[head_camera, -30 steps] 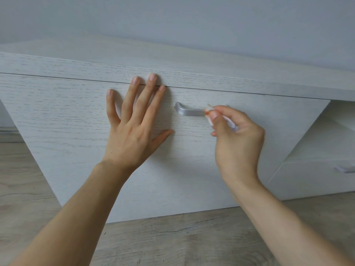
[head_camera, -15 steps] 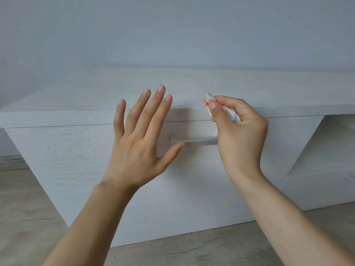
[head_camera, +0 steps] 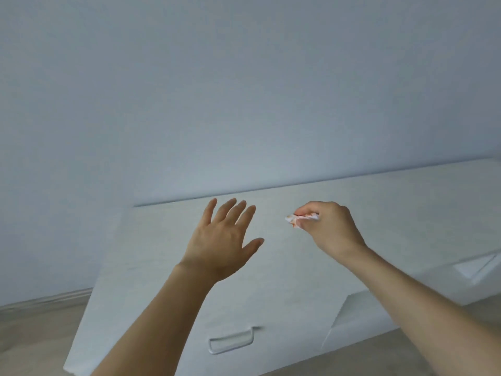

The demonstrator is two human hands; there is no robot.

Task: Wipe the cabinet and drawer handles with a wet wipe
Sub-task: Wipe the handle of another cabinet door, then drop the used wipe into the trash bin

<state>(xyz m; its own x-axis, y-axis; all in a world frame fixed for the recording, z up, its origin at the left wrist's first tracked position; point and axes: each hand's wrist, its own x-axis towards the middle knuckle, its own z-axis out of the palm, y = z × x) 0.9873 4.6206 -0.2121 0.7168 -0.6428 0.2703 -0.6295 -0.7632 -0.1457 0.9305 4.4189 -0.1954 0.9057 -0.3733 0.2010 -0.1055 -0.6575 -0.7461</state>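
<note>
From the head view, the left hand (head_camera: 222, 242) is held up with its fingers spread wide, holding nothing. The right hand (head_camera: 329, 226) has its fingers curled, pinching a crumpled wet wipe (head_camera: 294, 219) that pokes out past the fingertips. The drawer handle (head_camera: 233, 340) sits well below both hands, on the pale cabinet (head_camera: 284, 294).

a plain pale blue-grey wall (head_camera: 244, 90) fills most of my view, with wood-look floor (head_camera: 32, 335) along its skirting board (head_camera: 46, 298).
</note>
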